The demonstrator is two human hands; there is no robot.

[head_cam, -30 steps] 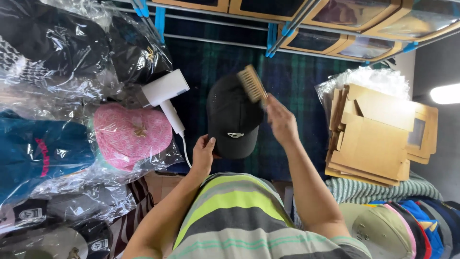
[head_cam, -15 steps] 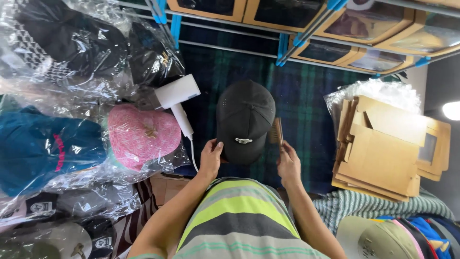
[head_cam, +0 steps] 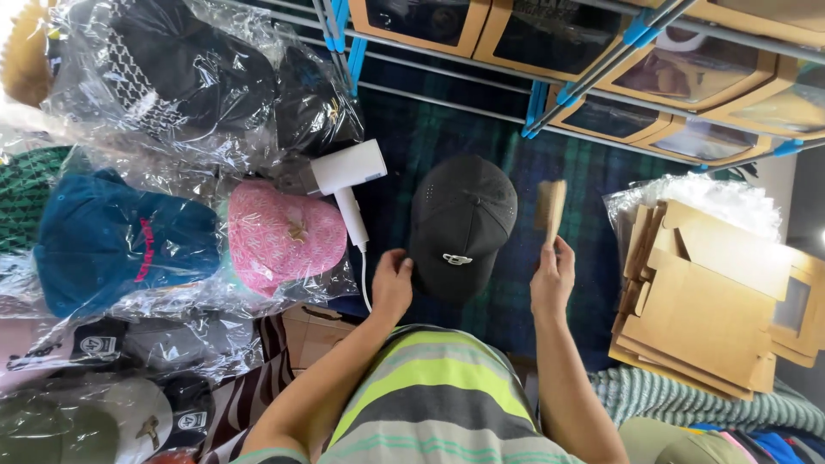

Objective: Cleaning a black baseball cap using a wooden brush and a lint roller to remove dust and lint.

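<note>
Head view: left hand (head_cam: 393, 283) grips the brim of the black cap (head_cam: 461, 225), which lies on the plaid cloth (head_cam: 593, 258). Right hand (head_cam: 553, 279) is clenched on the wooden brush (head_cam: 550, 209), held just beside the cap, not touching. Brushing looks paused or done; cap not yet bagged. Vs 1 s ago: brush was up over the crown, now lowered to the right.

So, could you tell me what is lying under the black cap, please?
The black cap rests on a dark green and blue plaid cloth. Whatever sits directly beneath its crown is covered.
</note>
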